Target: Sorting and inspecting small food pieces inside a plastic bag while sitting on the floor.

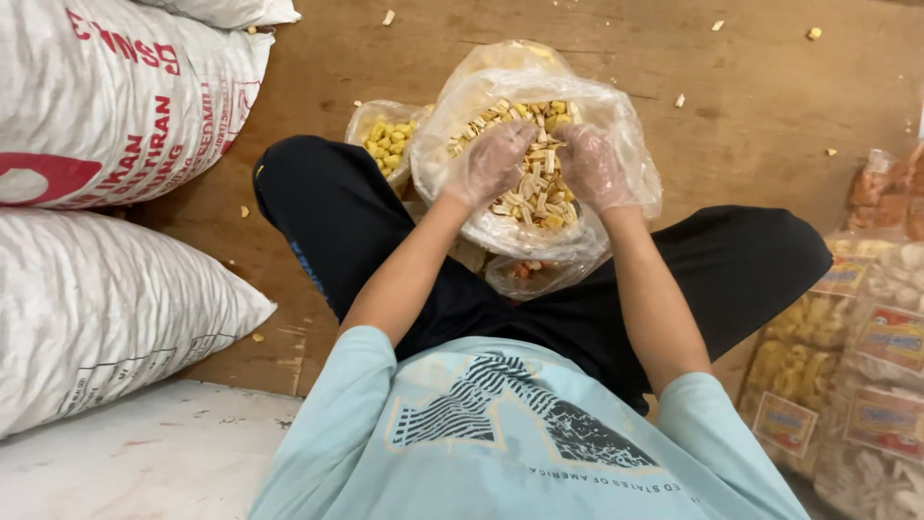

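Even, soft indoor light, moderately bright. Mild glare on the clear plastic bag (500, 91) at upper centre. Soft shadows beneath the legs. Wide-angle bending at frame edges; focus mostly sharp.

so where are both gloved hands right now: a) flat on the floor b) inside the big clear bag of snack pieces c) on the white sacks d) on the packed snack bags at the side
b: the left hand and right hand, in thin clear gloves, are both in the big clear bag among the pale and yellow snack pieces.
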